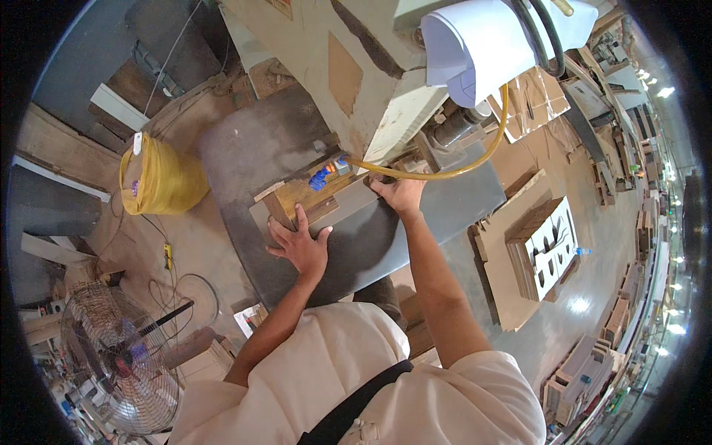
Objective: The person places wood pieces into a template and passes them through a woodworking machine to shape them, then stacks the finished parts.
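Observation:
A brown wooden block [297, 199] lies on the grey machine table [363, 252], with a flat grey-brown board [354, 203] along its near side. My left hand [302, 249] rests with fingers spread, its fingertips on the left part of the wood. At the board's right end, my right hand [400, 196] is closed round the edge; its fingertips are partly hidden. A blue segmented nozzle [320, 178] points down over the block, between my hands. From its fitting, a yellow hose [426, 176] arcs to the right above my right hand.
The pale machine body [378, 81] rises beyond the table, with white paper sheets [475, 48] hanging at its upper right. A yellow sack [159, 178] and a caged fan [119, 356] stand left, near loose cables [178, 289]. Stacked panels [545, 248] sit on the right.

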